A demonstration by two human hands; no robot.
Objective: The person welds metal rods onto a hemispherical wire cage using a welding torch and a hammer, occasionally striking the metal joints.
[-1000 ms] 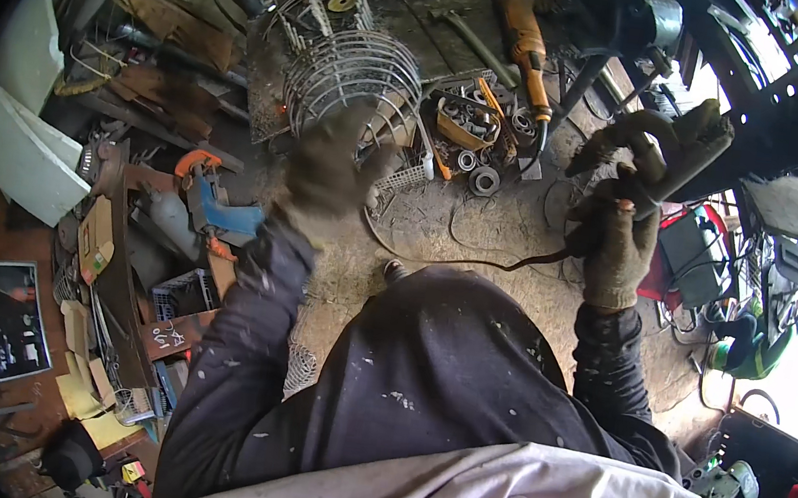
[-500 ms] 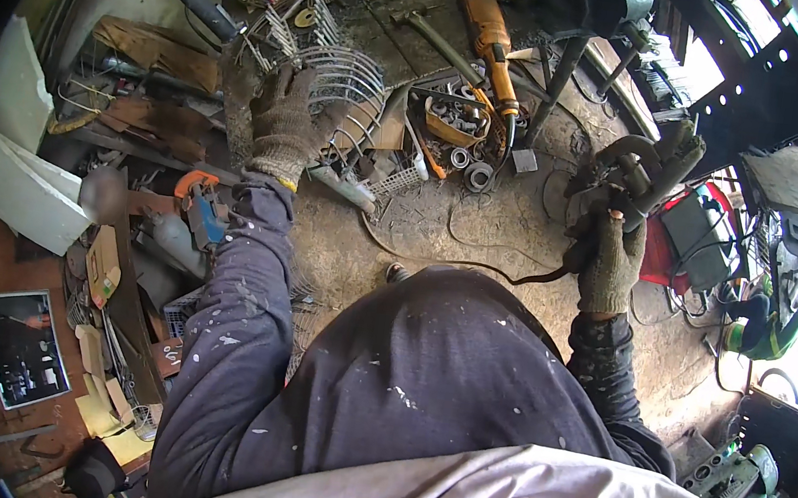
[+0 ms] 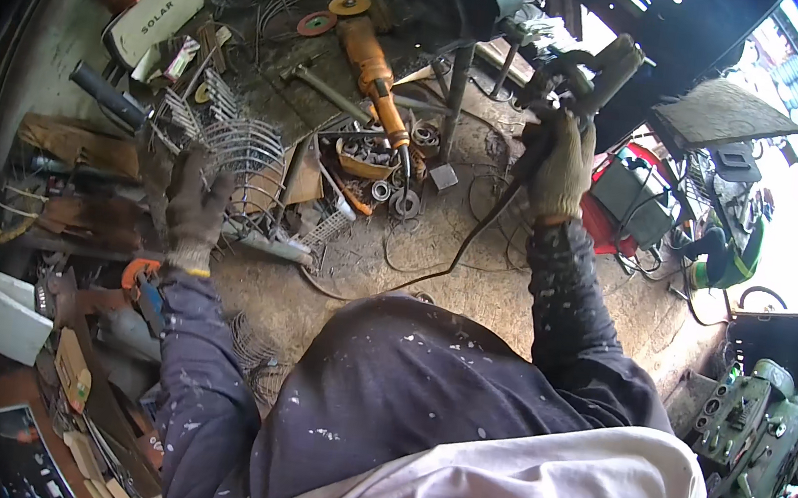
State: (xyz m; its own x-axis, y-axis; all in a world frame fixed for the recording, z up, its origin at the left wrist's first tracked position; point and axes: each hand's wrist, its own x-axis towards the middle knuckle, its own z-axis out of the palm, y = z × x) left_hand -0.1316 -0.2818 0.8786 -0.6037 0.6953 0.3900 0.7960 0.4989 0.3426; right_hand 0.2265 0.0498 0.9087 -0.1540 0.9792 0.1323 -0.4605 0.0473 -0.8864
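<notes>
My left hand (image 3: 195, 211), in a knitted work glove, reaches out at the left beside a piece made of curved metal rods (image 3: 243, 153). Its fingers look stretched and apart; where their tips rest is hard to make out. Past it a dark tube handle (image 3: 109, 98) sticks up. Out to the right, my gloved right hand (image 3: 561, 169) grips a dark corded tool (image 3: 575, 87), its exact kind unclear. From its lower end a thick black cable (image 3: 479, 234) curves down to the floor.
An orange angle grinder (image 3: 370, 69) lies ahead, near grinding discs (image 3: 316, 23) and a box of metal parts (image 3: 367, 159). A hammer (image 3: 328, 93) lies beside it. A red and grey case (image 3: 631, 202) stands right; a green machine (image 3: 752, 437) is lower right.
The view has swung to the right, so the bench things sit further left. My right hand has lifted the corded tool further away from me. My left hand stays by the curved rods.
</notes>
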